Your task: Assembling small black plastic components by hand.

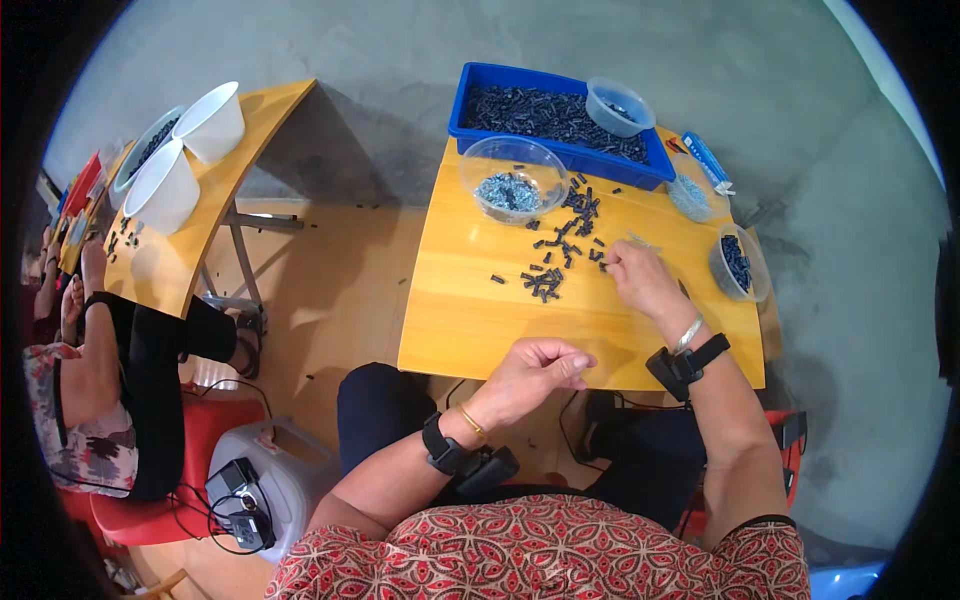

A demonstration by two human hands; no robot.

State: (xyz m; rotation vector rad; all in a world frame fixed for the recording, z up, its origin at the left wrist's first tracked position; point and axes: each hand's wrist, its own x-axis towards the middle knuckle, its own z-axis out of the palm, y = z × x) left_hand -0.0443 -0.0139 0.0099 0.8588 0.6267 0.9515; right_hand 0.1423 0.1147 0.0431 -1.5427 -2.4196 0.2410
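Note:
Over the table's front edge, my left hand [530, 378] has its thumb and fingers pressed together; whatever they hold, if anything, is too small to make out. My right hand [645, 280] reaches onto the table with its fingertips pinched at the right side of a scatter of small black cylindrical parts [570, 240]. Its fingertips hide what they grip. A small cluster of the same black parts [543, 283] lies left of that hand. Just beyond the right hand are a few thin silvery pieces [645, 242].
A clear bowl [475, 170] of small silvery parts stands before a blue tray [660, 176] full of black parts, with a tub [618, 120] in it. Two containers [690, 195] [765, 280] line the table's right edge. At left, a person [95, 390] sits by another table [270, 105].

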